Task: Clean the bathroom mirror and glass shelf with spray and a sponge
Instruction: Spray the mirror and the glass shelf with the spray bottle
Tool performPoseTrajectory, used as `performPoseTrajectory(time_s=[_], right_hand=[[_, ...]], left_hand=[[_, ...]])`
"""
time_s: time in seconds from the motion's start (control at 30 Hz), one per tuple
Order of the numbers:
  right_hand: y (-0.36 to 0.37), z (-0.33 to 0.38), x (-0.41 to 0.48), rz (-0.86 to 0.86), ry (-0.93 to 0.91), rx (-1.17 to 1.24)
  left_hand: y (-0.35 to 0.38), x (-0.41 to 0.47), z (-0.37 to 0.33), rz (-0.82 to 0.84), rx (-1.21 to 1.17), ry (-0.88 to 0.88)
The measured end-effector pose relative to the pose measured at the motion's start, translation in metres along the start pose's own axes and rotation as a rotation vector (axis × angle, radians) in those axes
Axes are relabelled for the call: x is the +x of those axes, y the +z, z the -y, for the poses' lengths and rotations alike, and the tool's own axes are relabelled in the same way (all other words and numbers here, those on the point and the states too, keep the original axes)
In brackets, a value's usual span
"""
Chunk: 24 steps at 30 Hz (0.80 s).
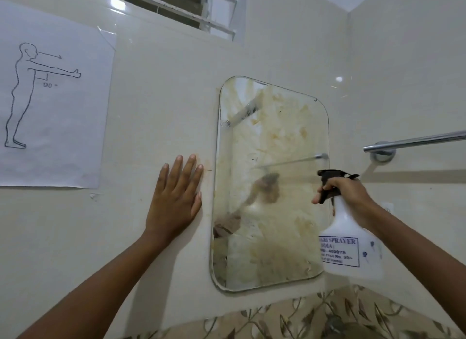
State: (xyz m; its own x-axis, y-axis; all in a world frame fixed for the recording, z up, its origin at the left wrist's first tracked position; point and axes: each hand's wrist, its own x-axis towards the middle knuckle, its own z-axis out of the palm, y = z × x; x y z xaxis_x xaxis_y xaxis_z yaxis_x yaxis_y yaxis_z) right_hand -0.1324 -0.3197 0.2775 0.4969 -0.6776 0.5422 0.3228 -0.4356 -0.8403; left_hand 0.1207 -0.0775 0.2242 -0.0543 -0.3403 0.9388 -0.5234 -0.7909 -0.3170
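A rounded rectangular mirror (pixel 269 182) hangs on the cream tiled wall, smeared all over with yellowish-brown streaks. My right hand (pixel 345 195) grips a white spray bottle (pixel 350 245) by its neck, a finger on the black trigger, the nozzle pointing left at the mirror's right side. My left hand (pixel 176 197) rests flat on the wall tile just left of the mirror's edge, fingers straight. No sponge or glass shelf is in view.
A chrome towel bar (pixel 413 140) sticks out from the wall at the right, above the bottle. A paper sheet with a drawn standing figure (pixel 50 96) is taped at the left. Leaf-patterned tiles (pixel 315 316) run along the bottom. A louvred window (pixel 176 8) sits above.
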Motion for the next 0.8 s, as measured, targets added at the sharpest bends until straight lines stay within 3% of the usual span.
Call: performPoseTrajectory(time_s=[0.17,0.6,0.8], right_hand=[[-0.036,-0.037,0.011,-0.112,0.049,-0.035],[0.036,-0.054,-0.066,0.258,0.117,0.036],[0.033,-0.080,-0.088,0.275,0.098,0.066]], left_hand=[[0.001,0.000,0.000,-0.011,0.010,0.001],[-0.001,0.000,-0.001,0.011,0.004,0.003],[-0.001,0.001,0.000,0.014,0.008,0.002]])
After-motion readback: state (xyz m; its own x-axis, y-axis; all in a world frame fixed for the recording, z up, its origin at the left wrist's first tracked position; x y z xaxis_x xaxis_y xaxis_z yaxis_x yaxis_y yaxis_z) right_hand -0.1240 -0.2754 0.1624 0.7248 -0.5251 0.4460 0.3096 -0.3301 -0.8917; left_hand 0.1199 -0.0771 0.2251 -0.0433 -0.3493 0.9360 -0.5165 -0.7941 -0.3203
